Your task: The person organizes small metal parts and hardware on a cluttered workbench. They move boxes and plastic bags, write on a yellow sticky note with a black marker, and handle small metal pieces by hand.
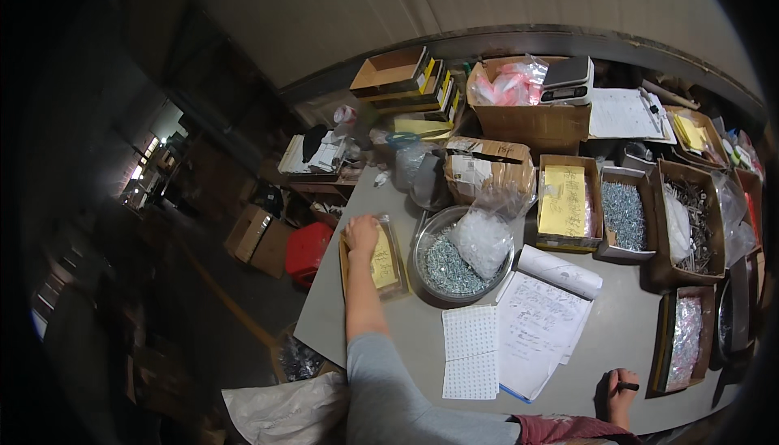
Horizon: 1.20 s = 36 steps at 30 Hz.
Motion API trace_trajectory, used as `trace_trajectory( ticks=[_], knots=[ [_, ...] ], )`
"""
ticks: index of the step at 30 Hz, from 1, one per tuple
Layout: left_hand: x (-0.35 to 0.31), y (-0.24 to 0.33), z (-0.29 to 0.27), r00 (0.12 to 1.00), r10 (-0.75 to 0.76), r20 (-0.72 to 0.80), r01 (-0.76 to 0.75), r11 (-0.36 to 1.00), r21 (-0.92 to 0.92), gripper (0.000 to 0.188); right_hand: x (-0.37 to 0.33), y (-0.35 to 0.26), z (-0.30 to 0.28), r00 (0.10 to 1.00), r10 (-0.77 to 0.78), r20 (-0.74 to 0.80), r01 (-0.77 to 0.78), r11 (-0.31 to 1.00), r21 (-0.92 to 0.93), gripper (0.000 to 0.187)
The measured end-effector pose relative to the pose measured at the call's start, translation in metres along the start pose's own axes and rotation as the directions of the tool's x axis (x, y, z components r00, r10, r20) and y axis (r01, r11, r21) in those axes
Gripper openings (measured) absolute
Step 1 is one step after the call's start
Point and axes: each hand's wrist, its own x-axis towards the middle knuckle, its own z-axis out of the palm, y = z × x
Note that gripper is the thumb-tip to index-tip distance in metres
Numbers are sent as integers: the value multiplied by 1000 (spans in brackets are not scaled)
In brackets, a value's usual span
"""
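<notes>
My left hand (pixel 362 236) reaches to the left side of the table, its fingers curled over the far left edge of a shallow cardboard box (pixel 397 282). Inside that box lies a yellow paper slip (pixel 382 260) with handwriting, partly covered by my hand. Close to the table's front edge on the right, my right hand (pixel 621 403) is closed around a black marker (pixel 628 386). Beside the box stands a round tub (pixel 422 270) of small screws (pixel 451 268), with a clear plastic bag (pixel 482 242) of white pieces on top.
A handwritten pad (pixel 542 315) and a printed sheet (pixel 471 353) lie mid-table. Boxes of screws (pixel 624 214) and longer fasteners (pixel 696 226) line the right. A taped carton (pixel 511 165) and stacked trays (pixel 389 72) stand behind. A red stool (pixel 308 254) is left of the table.
</notes>
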Motion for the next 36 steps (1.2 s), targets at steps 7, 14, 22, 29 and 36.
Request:
trace_trajectory(
  ticks=[7,14,22,29,36],
  knots=[
    [5,-41,2,949,-303,85,308,949,-65,37,5,-5,2,999,42,-13,-42,999,-8,15],
    [0,-68,16,946,-324,16,320,924,-212,26,8,-7,3,997,76,-6,-76,997,8,16],
    [-7,-38,-36,678,-311,666,734,328,-595,13,14,-5,-3,953,270,135,-286,952,112,22],
    [-2,-32,-60,852,-373,367,426,902,-71,58,12,-5,2,967,243,78,-253,954,162,23],
    [-14,-36,-61,882,-121,455,230,954,-194,44,13,-6,2,981,194,23,-195,973,127,19]
  ],
)
